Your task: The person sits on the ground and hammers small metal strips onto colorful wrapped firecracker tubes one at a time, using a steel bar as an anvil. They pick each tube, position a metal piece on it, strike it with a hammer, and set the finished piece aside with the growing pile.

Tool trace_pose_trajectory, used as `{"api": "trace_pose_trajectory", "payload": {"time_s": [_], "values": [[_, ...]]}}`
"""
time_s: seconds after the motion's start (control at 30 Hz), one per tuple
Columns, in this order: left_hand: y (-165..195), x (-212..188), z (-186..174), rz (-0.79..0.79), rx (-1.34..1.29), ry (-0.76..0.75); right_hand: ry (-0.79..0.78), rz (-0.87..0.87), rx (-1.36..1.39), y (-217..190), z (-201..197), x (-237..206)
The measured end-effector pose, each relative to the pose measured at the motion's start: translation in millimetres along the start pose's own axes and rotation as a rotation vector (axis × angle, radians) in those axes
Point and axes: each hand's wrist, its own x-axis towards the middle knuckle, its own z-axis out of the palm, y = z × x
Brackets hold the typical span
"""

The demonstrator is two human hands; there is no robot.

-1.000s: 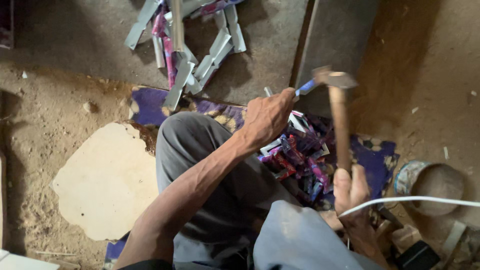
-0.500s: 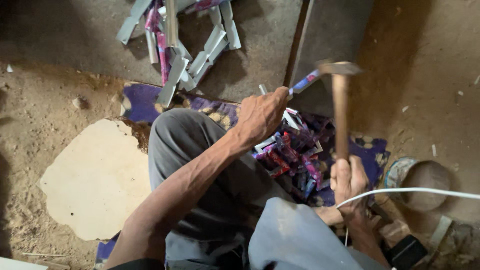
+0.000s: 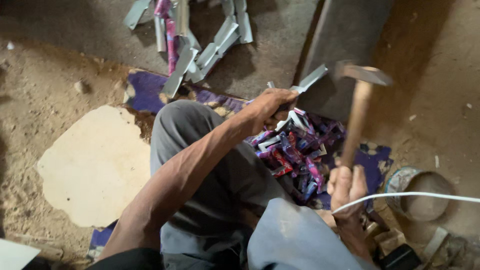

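**Inspection: hammer work over a dirt floor**

I record a bare earth floor (image 3: 45, 95), sandy and loose, with small stones. A darker, smoother slab runs across the top of the view. A pale, flat, rough-edged board (image 3: 95, 165) lies on the dirt to the left. A purple cloth (image 3: 147, 90) is spread under the worker, whose grey-trousered knee fills the centre.

An upright dark metal block (image 3: 345, 45) stands at top right. The left hand (image 3: 270, 107) reaches forward from an outstretched forearm, fingers closed on a flat grey metal strip (image 3: 312, 79) whose far end lies against the block. The right hand (image 3: 347, 187) is clenched round the wooden shaft of a hammer (image 3: 357, 115), its steel head raised and blurred, just beside the strip's end.

Between the hands lies a heap of folded pieces, red, purple and white (image 3: 295, 150). A loose pile of bent grey strips (image 3: 200, 45) lies well apart at the top. A round dusty tin (image 3: 422, 195) sits at lower right, with a white cable (image 3: 410, 196) crossing it.
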Motion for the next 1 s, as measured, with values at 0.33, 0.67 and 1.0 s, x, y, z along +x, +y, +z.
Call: {"api": "trace_pose_trajectory", "payload": {"time_s": [0.33,0.67,1.0], "values": [[-13,5,-2,0.279,0.097,0.006,-0.03,0.022,-0.072,20,1,-13],[7,-47,22,0.924,1.395,0.371,-0.081,-0.163,-0.706,-20,-11,30],[-6,-51,40,1.391,1.728,-0.004,-0.444,-0.343,-0.406,-90,-11,74]]}}
